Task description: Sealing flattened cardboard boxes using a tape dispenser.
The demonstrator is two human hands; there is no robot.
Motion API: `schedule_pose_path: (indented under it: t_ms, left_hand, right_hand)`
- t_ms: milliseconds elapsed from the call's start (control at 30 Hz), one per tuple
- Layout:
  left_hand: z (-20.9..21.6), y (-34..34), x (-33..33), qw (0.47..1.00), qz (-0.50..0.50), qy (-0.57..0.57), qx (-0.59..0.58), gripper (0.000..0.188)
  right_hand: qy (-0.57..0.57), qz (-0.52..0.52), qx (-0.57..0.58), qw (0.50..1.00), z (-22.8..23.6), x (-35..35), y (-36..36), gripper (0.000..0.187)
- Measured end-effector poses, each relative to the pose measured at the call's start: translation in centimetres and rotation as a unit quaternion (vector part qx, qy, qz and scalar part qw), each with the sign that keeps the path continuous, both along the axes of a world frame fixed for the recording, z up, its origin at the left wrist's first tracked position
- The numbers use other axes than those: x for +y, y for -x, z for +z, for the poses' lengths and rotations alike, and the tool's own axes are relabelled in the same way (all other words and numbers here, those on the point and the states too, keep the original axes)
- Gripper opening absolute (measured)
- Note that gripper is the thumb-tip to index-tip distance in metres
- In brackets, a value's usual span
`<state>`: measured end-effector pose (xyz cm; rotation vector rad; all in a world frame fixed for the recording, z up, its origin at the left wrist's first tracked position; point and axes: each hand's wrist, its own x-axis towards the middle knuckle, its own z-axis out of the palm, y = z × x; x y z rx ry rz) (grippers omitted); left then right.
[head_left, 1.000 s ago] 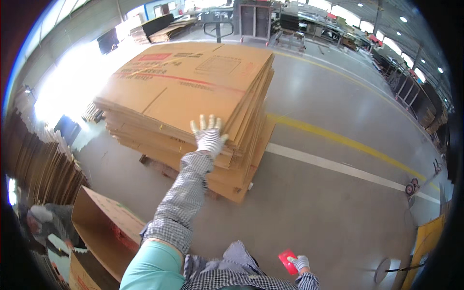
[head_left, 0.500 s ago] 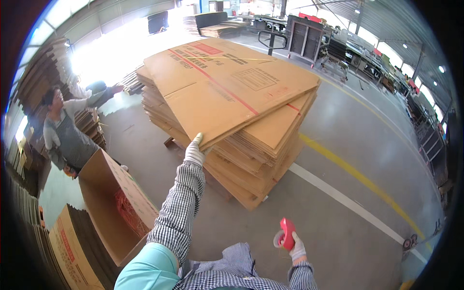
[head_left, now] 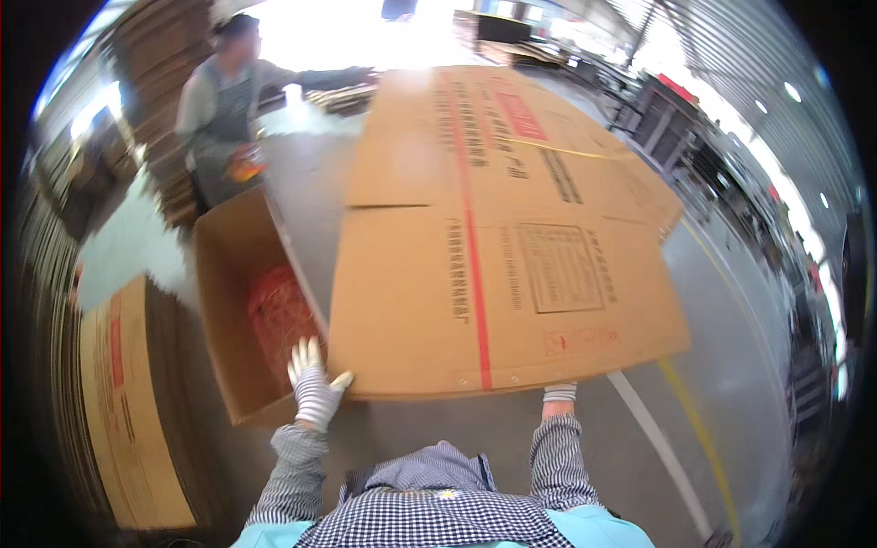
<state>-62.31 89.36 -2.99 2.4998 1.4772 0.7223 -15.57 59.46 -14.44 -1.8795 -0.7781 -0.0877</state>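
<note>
A large flat cardboard sheet [head_left: 411,301], folded like a carton and printed with a red stripe and dark lettering, lies in front of me, its near edge close to my body. At its near left corner, my left hand [head_left: 313,388] in a striped, white-fingered glove has its fingers spread, the thumb against the cardboard's edge. My right hand [head_left: 560,394] reaches under the near edge; only the striped cuff of its glove shows and the fingers are hidden beneath the sheet. The red tape dispenser is out of sight.
An open carton [head_left: 215,320] with red stringy material [head_left: 279,315] inside stands left of the sheet. Stacked flat cartons [head_left: 119,402] stand at the lower left. A co-worker [head_left: 224,110] stands beyond, one arm stretched out. Painted lines [head_left: 662,447] mark the floor at right.
The top sheet has turned and come nearer, hiding the stack below. My left hand has left its earlier grip and opened; my right hand has gone under the edge, the tape dispenser lost from view.
</note>
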Motion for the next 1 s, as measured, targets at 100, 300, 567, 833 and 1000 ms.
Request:
schedule_pose_path:
  t_ms: [100,300,567,833,1000]
  left_hand:
    - [13.5,-2.8,-2.8,0.942,-0.325,0.07,-0.049,0.085]
    - [14.4,-5.8,-5.9,0.933,-0.331,-0.008,0.138,0.1]
    - [15.5,0.6,-4.3,0.954,-0.29,0.015,0.067,0.102]
    - [13.6,2.4,-10.4,0.959,-0.267,0.078,-0.058,0.11]
    - [14.5,2.4,-15.8,0.956,-0.232,0.095,-0.149,0.112]
  right_hand:
    - [-0.206,0.009,0.279,0.938,1.8,5.1,3.6,0.043]
    - [-0.266,-0.059,0.391,0.879,8.2,9.7,6.4,0.045]
    - [-0.128,-0.121,0.142,0.974,13.0,8.3,8.2,0.047]
    - [0.023,-0.15,-0.209,0.966,16.4,5.5,8.2,0.049]
    - [0.027,-0.087,-0.379,0.921,21.0,6.2,9.4,0.05]
